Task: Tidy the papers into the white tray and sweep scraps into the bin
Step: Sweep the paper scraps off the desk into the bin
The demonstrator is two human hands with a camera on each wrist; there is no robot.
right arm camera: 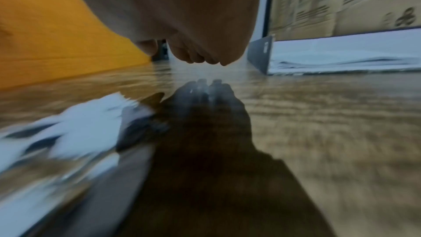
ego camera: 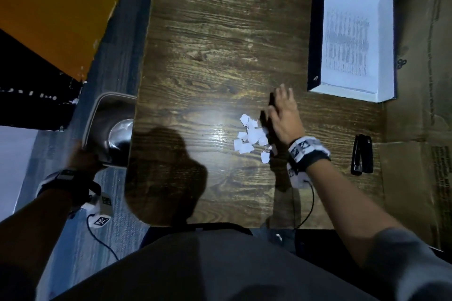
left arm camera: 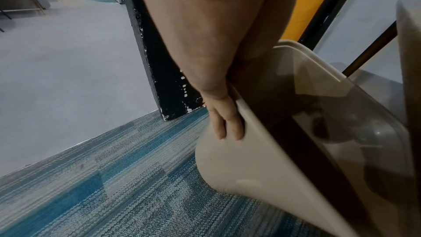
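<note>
White scraps (ego camera: 252, 138) sit heaped mid-worktop (ego camera: 208, 32), and the right hand (ego camera: 283, 117) stands edge-on just right of that heap, fingers straight, grasping nothing: a blade placed to push them left. Well left of the heap, below the worktop edge, the left hand (left arm camera: 224, 122) clamps its grip on the rim of the beige bin (left arm camera: 250, 159), tilted mouth-up to catch (sensible). Far right of the heap, the white tray (ego camera: 387, 32) already holds printed papers (ego camera: 347, 44). Wrist view blurs; the bin's contents stay unclear.

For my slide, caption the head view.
Right hand sweeps paper scraps across the table toward the bin the left hand holds.
</note>
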